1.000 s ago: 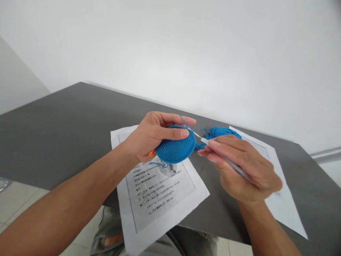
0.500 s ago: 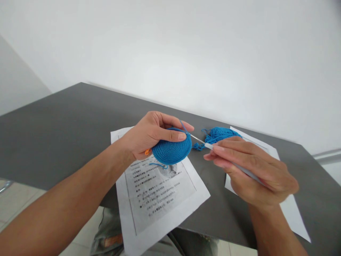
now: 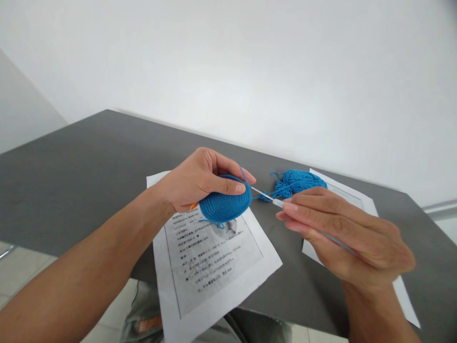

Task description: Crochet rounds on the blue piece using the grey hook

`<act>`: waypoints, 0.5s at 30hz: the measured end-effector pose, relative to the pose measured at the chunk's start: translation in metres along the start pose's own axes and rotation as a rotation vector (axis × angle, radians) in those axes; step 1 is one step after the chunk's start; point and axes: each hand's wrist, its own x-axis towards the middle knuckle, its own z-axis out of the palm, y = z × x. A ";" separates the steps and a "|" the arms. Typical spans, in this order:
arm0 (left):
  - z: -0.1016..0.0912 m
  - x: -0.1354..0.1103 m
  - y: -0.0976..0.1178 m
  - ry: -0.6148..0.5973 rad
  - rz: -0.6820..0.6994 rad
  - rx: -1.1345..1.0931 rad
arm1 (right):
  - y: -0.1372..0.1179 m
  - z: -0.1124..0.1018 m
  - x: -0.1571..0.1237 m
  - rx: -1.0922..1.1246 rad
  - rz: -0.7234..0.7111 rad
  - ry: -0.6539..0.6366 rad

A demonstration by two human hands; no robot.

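A round blue crochet piece is pinched by its upper edge between the thumb and fingers of my left hand. Blue yarn runs up from that edge over my left forefinger. My right hand grips the pale handle of a crochet hook, whose thin metal shaft points left at the edge of the piece. The tip is too small to make out clearly. A small orange item pokes out beneath my left palm. A loose blue tail hangs below the piece.
A tangled blue yarn bundle lies beyond my right hand. Under my left hand, a printed sheet overhangs the front edge of the grey table. Another sheet lies under the yarn and my right arm. A white wall stands behind.
The crochet piece and my left hand have shifted slightly left and tilted. My right hand has moved a little right and down, drawing the hook slightly back from the edge.
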 end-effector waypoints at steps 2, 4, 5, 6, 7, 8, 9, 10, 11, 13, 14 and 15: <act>-0.001 0.000 0.000 -0.018 -0.008 0.007 | 0.001 0.000 -0.001 0.029 0.017 0.008; -0.001 -0.001 0.000 -0.031 -0.014 0.002 | 0.003 0.001 -0.002 0.062 0.025 0.026; -0.002 -0.001 0.000 -0.035 -0.013 0.000 | 0.004 0.000 -0.002 0.080 0.016 0.034; -0.002 -0.001 -0.001 -0.040 -0.015 0.002 | 0.005 0.000 -0.002 0.093 0.007 0.041; -0.002 -0.001 -0.001 -0.045 -0.017 0.004 | 0.005 0.000 -0.002 0.097 0.001 0.042; -0.002 -0.001 0.000 -0.047 -0.018 0.006 | 0.005 -0.001 -0.002 0.094 0.001 0.034; -0.002 -0.001 0.000 -0.049 -0.023 0.009 | 0.004 -0.001 -0.001 0.087 0.005 0.019; -0.002 -0.001 0.001 -0.047 -0.031 0.012 | 0.003 -0.002 0.000 0.077 0.013 -0.002; -0.001 -0.001 0.002 -0.043 -0.039 0.016 | 0.003 -0.003 0.001 0.066 0.019 -0.025; -0.001 -0.001 0.004 -0.037 -0.057 0.036 | 0.001 -0.005 0.003 0.060 0.010 -0.067; -0.001 -0.002 0.004 -0.038 -0.062 0.050 | 0.001 -0.006 0.003 0.061 0.002 -0.084; -0.001 -0.002 0.005 -0.040 -0.063 0.063 | 0.001 -0.007 0.003 0.062 0.000 -0.098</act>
